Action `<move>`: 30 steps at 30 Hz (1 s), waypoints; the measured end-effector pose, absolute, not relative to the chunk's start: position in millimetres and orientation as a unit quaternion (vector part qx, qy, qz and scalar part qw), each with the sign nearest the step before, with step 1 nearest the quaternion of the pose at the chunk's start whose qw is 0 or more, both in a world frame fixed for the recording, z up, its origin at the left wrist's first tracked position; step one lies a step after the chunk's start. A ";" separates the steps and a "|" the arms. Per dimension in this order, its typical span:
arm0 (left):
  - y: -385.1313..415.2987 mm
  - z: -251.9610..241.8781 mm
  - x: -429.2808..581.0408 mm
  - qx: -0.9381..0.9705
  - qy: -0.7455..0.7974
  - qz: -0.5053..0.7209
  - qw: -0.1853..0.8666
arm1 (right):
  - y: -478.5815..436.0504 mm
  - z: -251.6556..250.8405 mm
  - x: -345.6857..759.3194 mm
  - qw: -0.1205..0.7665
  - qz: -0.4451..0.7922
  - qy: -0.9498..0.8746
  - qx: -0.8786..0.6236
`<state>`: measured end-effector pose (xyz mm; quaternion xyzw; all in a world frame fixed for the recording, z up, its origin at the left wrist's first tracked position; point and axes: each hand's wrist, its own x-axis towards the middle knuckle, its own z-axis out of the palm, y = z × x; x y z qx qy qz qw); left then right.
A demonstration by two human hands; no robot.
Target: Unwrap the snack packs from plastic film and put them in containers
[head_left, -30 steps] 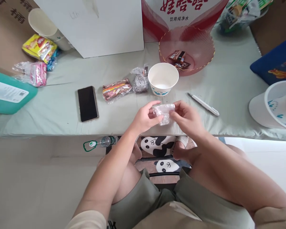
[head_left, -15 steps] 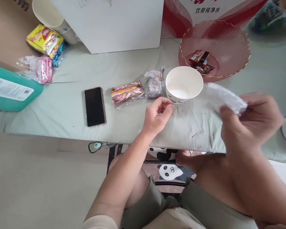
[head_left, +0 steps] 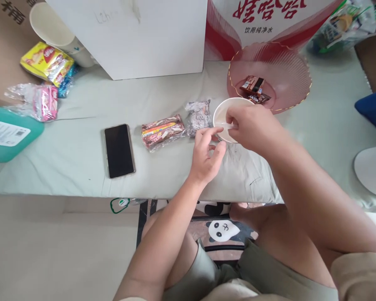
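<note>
Grip of the person's right hand (head_left: pixel 250 123), in the head view, is curled and lowered into the white round paper cup (head_left: pixel 221 113); whether it pinches the pale translucent scrap (head_left: pixel 223 126) at its fingertips cannot be told. With thumb and forefinger parted, the left hand (head_left: pixel 207 158) is at the cup's near left side. The cup stands back from the front edge of the green-cloth-covered tabletop (head_left: pixel 175 175). Nearer that edge, to the left, lies a black rectangular phone (head_left: pixel 119 150); a ribbed pink translucent bowl (head_left: pixel 291 79) sits farther back.
</note>
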<state>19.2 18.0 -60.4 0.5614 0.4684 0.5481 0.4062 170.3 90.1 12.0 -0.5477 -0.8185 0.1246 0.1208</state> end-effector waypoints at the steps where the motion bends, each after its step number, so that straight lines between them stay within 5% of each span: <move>1: 17.6 -60.8 18.8 0.558 0.472 0.548 0.406 | 94.5 10.6 168.2 0.092 0.143 -0.826 -0.537; 7: 22.4 -62.3 18.3 0.546 0.486 0.550 0.404 | 119.4 7.2 158.8 -0.065 0.255 -0.861 -0.435; 18: 26.5 -62.1 18.1 0.553 0.496 0.538 0.398 | 142.7 -51.4 173.8 0.066 0.161 -0.847 -0.502; 24: 25.7 -61.6 17.8 0.538 0.469 0.568 0.410 | 123.0 26.7 165.1 -0.104 0.095 -0.820 -0.555; 27: 25.7 -59.8 17.1 0.500 0.478 0.606 0.393 | 89.7 71.4 154.9 -0.039 0.032 -0.804 -0.592; 30: 27.5 -56.1 10.6 0.442 0.519 0.649 0.339 | 43.2 68.3 134.4 0.179 0.119 -0.809 -0.546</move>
